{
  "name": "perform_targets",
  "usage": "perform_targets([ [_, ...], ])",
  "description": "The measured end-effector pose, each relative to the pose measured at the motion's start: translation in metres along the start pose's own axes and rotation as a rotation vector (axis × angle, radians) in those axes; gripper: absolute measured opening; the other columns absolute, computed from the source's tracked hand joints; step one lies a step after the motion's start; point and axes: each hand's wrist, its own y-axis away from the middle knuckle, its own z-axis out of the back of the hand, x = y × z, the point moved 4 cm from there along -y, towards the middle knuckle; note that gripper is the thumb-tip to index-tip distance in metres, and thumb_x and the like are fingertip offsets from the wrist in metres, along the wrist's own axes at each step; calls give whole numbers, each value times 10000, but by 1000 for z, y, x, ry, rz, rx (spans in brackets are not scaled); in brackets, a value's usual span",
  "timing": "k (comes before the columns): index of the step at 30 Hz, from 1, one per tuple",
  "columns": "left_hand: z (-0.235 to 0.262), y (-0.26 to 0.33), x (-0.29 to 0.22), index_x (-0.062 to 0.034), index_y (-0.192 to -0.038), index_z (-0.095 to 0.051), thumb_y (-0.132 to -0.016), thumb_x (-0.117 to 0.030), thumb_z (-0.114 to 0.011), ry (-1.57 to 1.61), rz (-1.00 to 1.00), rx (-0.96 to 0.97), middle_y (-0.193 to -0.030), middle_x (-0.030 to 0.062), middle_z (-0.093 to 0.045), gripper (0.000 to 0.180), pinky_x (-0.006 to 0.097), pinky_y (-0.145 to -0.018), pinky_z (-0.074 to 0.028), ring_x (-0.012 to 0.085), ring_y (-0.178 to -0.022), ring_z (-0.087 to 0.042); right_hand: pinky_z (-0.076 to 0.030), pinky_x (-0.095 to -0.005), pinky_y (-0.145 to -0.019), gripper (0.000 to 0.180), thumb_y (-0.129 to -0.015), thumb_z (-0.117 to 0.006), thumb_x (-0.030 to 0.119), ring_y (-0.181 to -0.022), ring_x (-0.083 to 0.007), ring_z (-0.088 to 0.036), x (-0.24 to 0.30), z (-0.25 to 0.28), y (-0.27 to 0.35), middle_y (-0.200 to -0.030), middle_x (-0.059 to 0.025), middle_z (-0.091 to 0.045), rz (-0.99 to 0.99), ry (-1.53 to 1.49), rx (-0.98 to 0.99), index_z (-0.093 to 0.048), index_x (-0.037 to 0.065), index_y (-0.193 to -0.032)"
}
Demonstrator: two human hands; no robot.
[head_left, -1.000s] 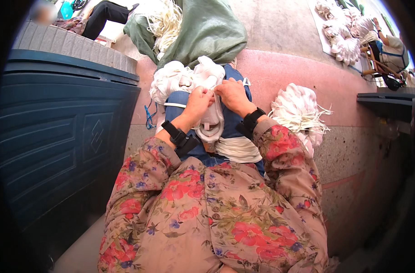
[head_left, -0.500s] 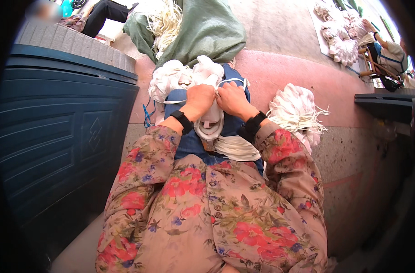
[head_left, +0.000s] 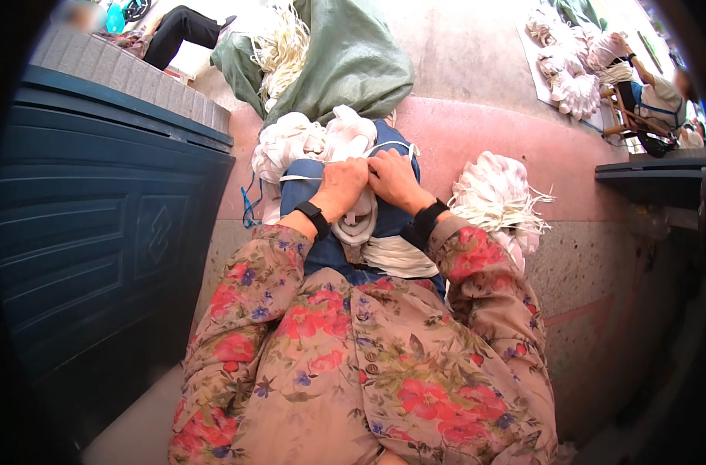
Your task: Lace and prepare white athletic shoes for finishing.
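Observation:
My left hand and my right hand meet over my lap, fingers curled and closed on a thin white strap. One length of it runs left across my knee, and another loops off to the right beyond my knuckles. What lies between the fingertips is hidden. Just past the hands, a bunched white cloth bundle rests on my knees. Under my wrists lies a white piece with a rounded, rimmed end, partly covered by the hands. Beside it spreads a fan of cream strips.
To the right, a white bundle with loose strings sits on the floor. A green sack stands ahead, with cream strands beside it. A dark blue panelled door borders the left. Other people sit far left and far right.
The whole view has shifted slightly. My hands stay together on the strap, a little nearer to me, and cover more of the rounded white piece.

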Motion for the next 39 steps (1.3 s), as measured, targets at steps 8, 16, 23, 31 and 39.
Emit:
perform_targets([
  [8, 71, 21, -6, -3, -912, -564, -799, -168, -498, 614, 108, 303, -692, 136, -578, 210, 333, -583, -443, 203, -622, -577, -445, -322, -703, 95, -765, -517, 49, -806, -247, -565, 15, 39, 62, -796, -79, -588, 180, -675, -154, -578, 53, -837],
  [16, 65, 13, 42, 8, -1205, -375, -841, -117, -412, 976, 380, 263, -697, 46, -550, 386, 196, -457, -385, 69, -516, -460, -204, -237, -448, 181, -898, -362, 108, -479, -78, -196, -72, 406, 263, -532, 22, -208, 404, -1342, -811, -395, 42, -733],
  [23, 28, -17, 38, 18, -1050, -513, -828, -137, -442, 813, 328, 343, -689, 69, -570, 280, 238, -503, -408, 108, -542, -503, -194, -229, -421, 133, -895, -384, 99, -468, -78, -209, -121, 363, 283, -528, 17, -199, 13, -1260, -1149, -442, 21, -804],
  [31, 9, -8, 49, -51, -854, -623, -778, -265, -487, 725, 355, 169, -802, 140, -621, 264, 366, -688, -447, 290, -776, -591, -191, -228, -410, 146, -903, -363, 121, -436, -81, -185, -214, 384, 374, -523, 19, -166, -204, -1095, -1546, -413, 31, -799],
  [39, 19, 13, 59, -76, -848, -628, -778, -230, -523, 380, 307, 139, -767, 159, -609, 199, 361, -649, -445, 299, -738, -578, -201, -187, -380, 212, -815, -412, -7, -439, -46, -235, -185, 314, 259, -552, 48, -257, -467, -1011, -1189, -467, -33, -1018],
])
